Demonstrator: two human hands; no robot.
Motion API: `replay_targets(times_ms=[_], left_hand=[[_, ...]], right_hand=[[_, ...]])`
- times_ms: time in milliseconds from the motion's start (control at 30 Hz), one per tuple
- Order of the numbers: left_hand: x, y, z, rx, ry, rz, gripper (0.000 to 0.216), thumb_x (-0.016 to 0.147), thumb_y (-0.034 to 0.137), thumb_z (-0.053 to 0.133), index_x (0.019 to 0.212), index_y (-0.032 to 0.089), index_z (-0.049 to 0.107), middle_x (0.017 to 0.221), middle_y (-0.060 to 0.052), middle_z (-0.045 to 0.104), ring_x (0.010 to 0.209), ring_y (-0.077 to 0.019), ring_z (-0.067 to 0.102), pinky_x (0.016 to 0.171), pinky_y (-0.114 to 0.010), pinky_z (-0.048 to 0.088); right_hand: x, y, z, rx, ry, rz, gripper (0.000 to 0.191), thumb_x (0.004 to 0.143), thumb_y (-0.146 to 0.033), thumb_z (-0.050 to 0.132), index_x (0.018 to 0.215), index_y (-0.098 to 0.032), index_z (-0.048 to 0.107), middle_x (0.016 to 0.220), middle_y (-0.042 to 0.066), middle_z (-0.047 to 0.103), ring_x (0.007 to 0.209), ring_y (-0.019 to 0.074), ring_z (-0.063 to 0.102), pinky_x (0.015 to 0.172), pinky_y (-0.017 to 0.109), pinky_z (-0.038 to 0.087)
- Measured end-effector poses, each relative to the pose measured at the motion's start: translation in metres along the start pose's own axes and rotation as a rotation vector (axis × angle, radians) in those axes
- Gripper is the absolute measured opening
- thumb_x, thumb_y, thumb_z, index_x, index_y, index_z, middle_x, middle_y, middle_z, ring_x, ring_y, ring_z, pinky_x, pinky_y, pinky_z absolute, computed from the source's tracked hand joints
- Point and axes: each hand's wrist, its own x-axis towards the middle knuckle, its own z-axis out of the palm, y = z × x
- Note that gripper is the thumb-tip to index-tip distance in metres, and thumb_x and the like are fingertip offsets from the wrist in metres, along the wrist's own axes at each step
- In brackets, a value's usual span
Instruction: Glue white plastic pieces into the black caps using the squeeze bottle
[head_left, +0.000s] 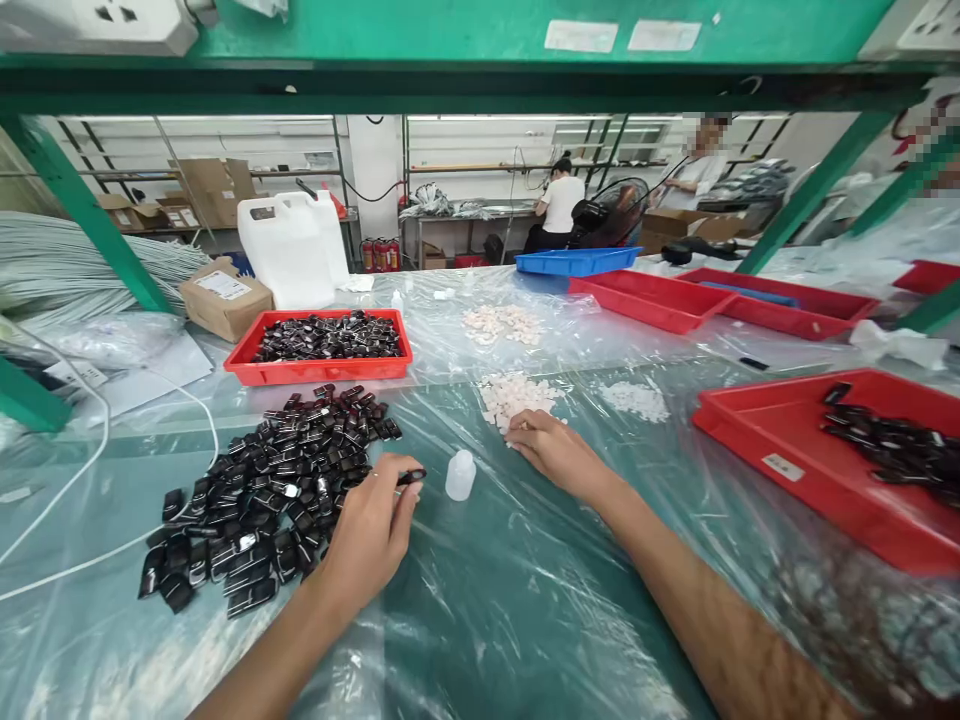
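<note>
My left hand (pixel 373 530) is closed in a pinch on a small glossy black part (pixel 411 477) at the right edge of a big heap of the same black parts (pixel 270 490) on the plastic-covered bench. My right hand (pixel 551 448) rests with fingers curled at the near edge of a heap of small white pieces (pixel 514 397); whether it holds one is hidden. A small white plastic bottle (pixel 460 475) stands upright between the two hands.
A red tray of black parts (pixel 319 370) sits behind the heap. Another red tray (pixel 787 450) with black parts is at the right. More white piles (pixel 501 323), red and blue trays, a white jerrycan (pixel 289 250), a cardboard box and people working lie farther back.
</note>
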Motion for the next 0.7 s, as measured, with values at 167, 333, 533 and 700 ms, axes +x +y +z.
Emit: replay_targets(times_ms=[167,333,533,700], left_hand=[[-0.004,0.009,0.001,-0.055,-0.045,0.059,0.016,0.103,0.036,0.041,0.113,0.029,0.052,0.099,0.003,0.065,0.069,-0.0113,0.065,0.063,-0.022,0.051],[-0.007,0.018,0.005,-0.100,-0.074,0.091,0.017,0.105,0.036,0.042,0.115,0.030,0.054,0.090,0.004,0.062,0.061,-0.0108,0.059,0.059,-0.023,0.049],[-0.012,0.020,0.015,-0.116,-0.096,0.130,0.017,0.105,0.035,0.041,0.112,0.028,0.054,0.088,0.002,0.062,0.067,-0.0142,0.064,0.052,-0.022,0.047],[-0.012,0.030,0.013,-0.157,-0.141,0.111,0.015,0.105,0.033,0.043,0.115,0.029,0.054,0.092,0.003,0.063,0.072,-0.0123,0.067,0.062,-0.021,0.053]], right_hand=[[-0.009,-0.040,-0.004,0.030,0.082,0.031,0.032,0.109,-0.038,0.062,0.111,-0.020,0.088,0.114,0.016,0.086,0.100,0.0284,0.082,0.090,0.043,0.067],[-0.037,-0.103,0.009,0.248,0.149,-0.031,0.017,0.111,-0.037,0.069,0.118,-0.030,0.083,0.106,0.004,0.090,0.093,0.0203,0.086,0.082,0.029,0.070],[-0.051,-0.129,0.026,0.267,0.217,-0.361,0.034,0.102,-0.007,0.067,0.123,-0.033,0.077,0.095,-0.001,0.084,0.080,0.0175,0.079,0.075,0.030,0.069],[-0.054,-0.129,0.028,0.175,0.201,-0.423,0.042,0.101,-0.001,0.066,0.131,-0.028,0.074,0.099,0.003,0.083,0.085,0.0181,0.080,0.077,0.031,0.070]])
